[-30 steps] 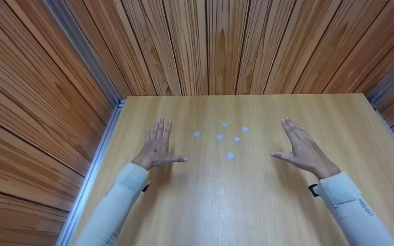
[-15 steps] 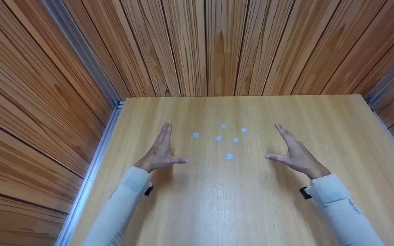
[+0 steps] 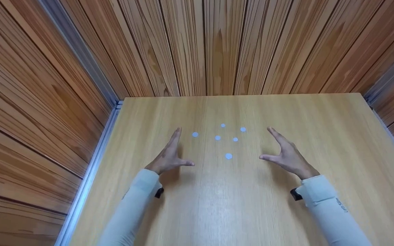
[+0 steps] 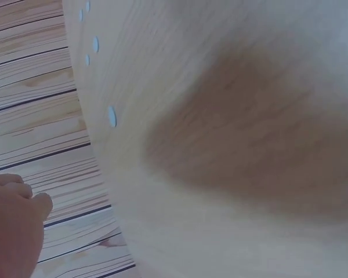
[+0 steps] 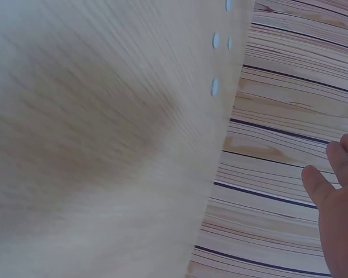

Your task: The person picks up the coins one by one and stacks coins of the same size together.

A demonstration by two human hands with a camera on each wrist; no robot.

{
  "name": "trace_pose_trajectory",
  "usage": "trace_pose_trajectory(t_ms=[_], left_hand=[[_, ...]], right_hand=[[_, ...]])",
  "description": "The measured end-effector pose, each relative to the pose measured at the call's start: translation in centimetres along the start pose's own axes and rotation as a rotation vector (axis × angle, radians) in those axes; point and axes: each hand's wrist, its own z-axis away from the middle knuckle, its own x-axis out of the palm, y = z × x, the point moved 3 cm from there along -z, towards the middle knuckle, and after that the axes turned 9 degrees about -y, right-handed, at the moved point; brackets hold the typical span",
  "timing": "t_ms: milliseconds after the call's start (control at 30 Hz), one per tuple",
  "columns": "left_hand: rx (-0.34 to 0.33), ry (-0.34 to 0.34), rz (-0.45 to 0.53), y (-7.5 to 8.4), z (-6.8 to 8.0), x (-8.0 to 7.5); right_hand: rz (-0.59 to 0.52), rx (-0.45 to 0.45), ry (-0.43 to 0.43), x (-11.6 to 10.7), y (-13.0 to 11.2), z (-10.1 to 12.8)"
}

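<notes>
My left hand (image 3: 169,157) hovers over the wooden table to the left of several small pale blue dots. Its fingers are straight and its thumb points right, toward the lowest dot (image 3: 228,156). Facing it from the other side, my right hand (image 3: 289,157) is held the same way, thumb pointing left. Neither hand holds anything, and each casts a shadow on the tabletop. The leftmost dot (image 3: 195,134) lies closest to the left fingertips. In the wrist views the left hand (image 4: 14,226) and the right hand (image 5: 339,202) show only partly, at the frame edges.
The light wood table (image 3: 210,212) carries the flat round dots near its middle. Wood-plank walls (image 3: 224,48) rise behind it and at both sides. A metal rail (image 3: 91,171) runs along the left table edge. Both arms wear pale sleeves (image 3: 132,205) with a small black device at the wrist.
Both hands have moved inward toward the dots, the left one to the right and the right one to the left. The left hand's spread fingers have come together and turned more edge-on.
</notes>
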Motion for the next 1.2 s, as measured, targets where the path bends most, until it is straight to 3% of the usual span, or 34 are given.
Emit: trace_pose_trajectory(t_ms=[167, 533, 767, 867, 1100, 1200], left_hand=[[-0.011, 0.01, 0.063, -0.1, -0.6, 1.0], [0.059, -0.019, 0.203, -0.2, -2.3, 3.0], [0.041, -0.038, 0.602, -0.8, -3.1, 4.0], [0.028, -0.023, 0.684, -0.8, -3.3, 4.2], [-0.012, -0.004, 0.715, -0.6, -4.0, 5.0], [-0.022, -0.005, 0.648, -0.5, -4.1, 5.4]], right_hand=[[-0.031, 0.001, 0.01, 0.8, 0.3, 0.0], [-0.122, -0.012, 0.028, 2.9, 0.6, -1.0], [-0.182, -0.003, 0.047, 3.9, 0.7, -1.5], [-0.215, 0.006, 0.045, 4.2, 0.7, -1.7], [-0.249, 0.038, 0.011, 5.3, 0.8, -2.4], [-0.278, 0.041, -0.006, 5.8, 1.0, -2.6]])
